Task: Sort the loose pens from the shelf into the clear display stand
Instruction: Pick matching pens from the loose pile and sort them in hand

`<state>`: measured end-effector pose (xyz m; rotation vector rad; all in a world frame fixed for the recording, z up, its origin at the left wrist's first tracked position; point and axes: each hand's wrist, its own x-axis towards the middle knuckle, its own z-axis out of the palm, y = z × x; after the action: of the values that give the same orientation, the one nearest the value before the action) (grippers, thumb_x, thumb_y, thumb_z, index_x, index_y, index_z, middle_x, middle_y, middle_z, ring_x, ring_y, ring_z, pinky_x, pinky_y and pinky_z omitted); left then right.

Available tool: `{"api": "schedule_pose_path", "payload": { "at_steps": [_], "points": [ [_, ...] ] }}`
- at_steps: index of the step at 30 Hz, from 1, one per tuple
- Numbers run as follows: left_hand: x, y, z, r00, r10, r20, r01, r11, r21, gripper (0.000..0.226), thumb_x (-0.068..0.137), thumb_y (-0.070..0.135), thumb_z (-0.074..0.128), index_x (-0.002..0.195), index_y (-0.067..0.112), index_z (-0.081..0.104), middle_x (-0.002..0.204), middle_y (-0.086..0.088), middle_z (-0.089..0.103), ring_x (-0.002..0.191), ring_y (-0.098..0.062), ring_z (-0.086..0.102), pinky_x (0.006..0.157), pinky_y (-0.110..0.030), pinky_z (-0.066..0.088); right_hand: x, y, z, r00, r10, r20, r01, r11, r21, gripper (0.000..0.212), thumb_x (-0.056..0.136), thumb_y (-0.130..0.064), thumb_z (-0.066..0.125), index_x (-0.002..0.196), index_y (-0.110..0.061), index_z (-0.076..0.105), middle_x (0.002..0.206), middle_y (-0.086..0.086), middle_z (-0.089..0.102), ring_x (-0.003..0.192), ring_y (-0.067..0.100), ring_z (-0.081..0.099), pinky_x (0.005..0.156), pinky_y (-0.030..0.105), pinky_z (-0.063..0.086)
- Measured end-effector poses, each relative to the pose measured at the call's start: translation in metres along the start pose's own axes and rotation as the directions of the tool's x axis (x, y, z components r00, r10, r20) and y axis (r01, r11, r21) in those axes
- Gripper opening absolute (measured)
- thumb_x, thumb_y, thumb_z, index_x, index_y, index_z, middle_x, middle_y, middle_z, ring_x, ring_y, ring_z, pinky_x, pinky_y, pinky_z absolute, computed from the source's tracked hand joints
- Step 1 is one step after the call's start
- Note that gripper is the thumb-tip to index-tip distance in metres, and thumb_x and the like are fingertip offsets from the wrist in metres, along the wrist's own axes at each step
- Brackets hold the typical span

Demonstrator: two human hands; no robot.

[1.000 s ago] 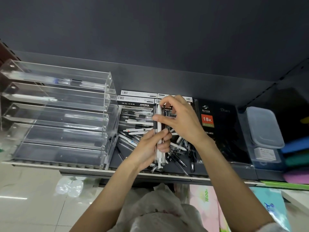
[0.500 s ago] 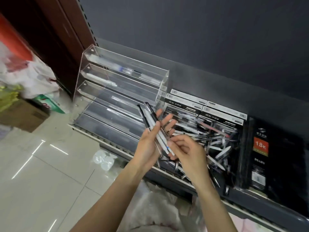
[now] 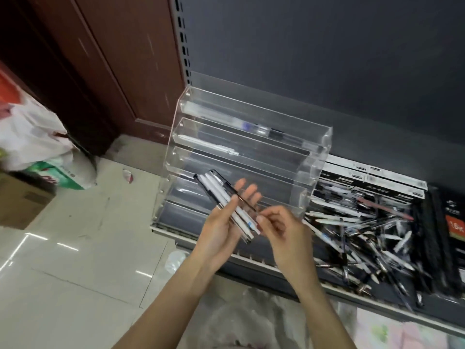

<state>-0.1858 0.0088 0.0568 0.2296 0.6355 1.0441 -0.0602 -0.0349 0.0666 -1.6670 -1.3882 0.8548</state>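
Left hand (image 3: 221, 222) gripping a bundle of pens (image 3: 226, 202) in front of the clear display stand (image 3: 241, 157), right hand (image 3: 281, 227) pinching the bundle's lower end, loose pens (image 3: 364, 238) heaped on the shelf (image 3: 289, 268) to the right.

Stationery shop: slotted retail shelf (image 3: 251, 260), boxed pens (image 3: 352, 172), diaries (image 3: 453, 227).
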Motion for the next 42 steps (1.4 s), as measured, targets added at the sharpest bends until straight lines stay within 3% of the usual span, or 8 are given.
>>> {"api": "schedule_pose_path", "payload": {
  "at_steps": [5,11,17,22,27,30,35,42],
  "points": [
    [0.002,0.052,-0.034,0.997,0.037,-0.072,-0.032,0.997,0.073,0.029,0.101,0.017,0.032,0.117,0.020,0.056,0.091,0.000,0.071,0.095,-0.015,0.068,0.095,-0.034,0.046,0.026,-0.025,0.006,0.967,-0.142,-0.214,0.099,0.975,-0.199,0.006,0.086,-0.029,0.063,0.087,-0.023,0.064,0.078,-0.013,0.066,0.074,-0.001,0.061,0.066,0.009,0.044],
    [0.021,0.090,-0.042,0.995,-0.011,-0.101,0.007,0.999,-0.042,0.026,0.101,0.021,0.034,0.092,0.017,0.058,0.051,0.009,0.030,0.043,-0.003,0.032,0.057,-0.017,0.041,0.078,-0.033,-0.061,0.858,-0.299,-0.419,0.104,0.898,-0.428,0.016,0.092,-0.023,0.060,0.103,-0.018,0.069,0.095,-0.007,0.066,0.084,0.007,0.056,0.081,0.024,0.042],
    [0.040,0.090,-0.023,0.995,-0.091,-0.028,0.086,0.985,-0.149,0.012,0.089,0.022,0.047,0.084,0.015,0.056,0.050,0.008,0.029,0.042,-0.004,0.031,0.049,-0.016,0.041,0.138,-0.027,-0.078,0.891,-0.341,-0.300,0.084,0.773,-0.628,0.016,0.089,-0.022,0.060,0.098,-0.019,0.073,0.093,0.000,0.073,0.090,0.025,0.060,0.085,0.039,0.043],
    [0.056,0.081,-0.007,0.992,-0.128,0.005,0.128,0.984,-0.127,0.013,0.086,0.025,0.050,0.076,0.017,0.050,0.051,0.009,0.030,0.045,-0.005,0.032,0.060,-0.020,0.045,0.163,-0.027,-0.079,0.951,-0.278,-0.136,0.050,0.573,-0.818,0.011,0.083,-0.015,0.068,0.091,-0.020,0.073,0.073,0.004,0.069,0.093,0.026,0.055,0.087,0.035,0.033],
    [0.073,0.078,0.013,0.992,-0.113,0.048,0.117,0.990,-0.080,0.024,0.100,0.025,0.036,0.082,0.018,0.050,0.060,0.008,0.041,0.053,-0.005,0.046,0.084,-0.026,0.048,0.179,-0.043,-0.083,0.994,-0.040,0.097,0.105,0.417,-0.903,0.018,0.090,-0.019,0.061,0.101,-0.025,0.073,0.096,0.004,0.072,0.099,0.027,0.060,0.084,0.032,0.043],
    [0.074,0.078,0.025,0.996,-0.062,0.065,0.067,0.995,-0.073,0.023,0.101,0.022,0.035,0.090,0.016,0.055,0.065,0.006,0.049,0.062,-0.007,0.054,0.093,-0.031,0.047,0.176,-0.053,-0.087,0.988,-0.114,0.101,0.134,0.336,-0.932,0.022,0.093,-0.019,0.057,0.108,-0.027,0.071,0.102,0.003,0.071,0.097,0.028,0.062,0.080,0.032,0.045],
    [0.078,0.077,0.041,0.998,-0.016,0.069,0.023,0.994,-0.104,0.027,0.101,0.021,0.036,0.092,0.015,0.061,0.070,0.004,0.055,0.068,-0.008,0.059,0.081,-0.027,0.055,0.125,-0.081,-0.042,0.967,-0.255,0.003,0.224,0.845,-0.485,0.011,0.086,-0.028,0.066,0.095,-0.025,0.072,0.080,-0.013,0.071,0.064,-0.005,0.060,0.065,0.020,0.049],
    [0.078,0.076,0.053,0.996,0.028,0.080,-0.022,0.996,-0.081,0.025,0.102,0.020,0.033,0.098,0.014,0.057,0.066,0.006,0.049,0.063,-0.007,0.052,0.077,-0.024,0.048,0.098,-0.067,0.004,0.994,-0.092,-0.060,0.073,0.961,-0.266,0.015,0.083,-0.032,0.068,0.090,-0.024,0.059,0.085,-0.017,0.067,0.077,-0.005,0.063,0.067,0.014,0.051]
  ]
}}
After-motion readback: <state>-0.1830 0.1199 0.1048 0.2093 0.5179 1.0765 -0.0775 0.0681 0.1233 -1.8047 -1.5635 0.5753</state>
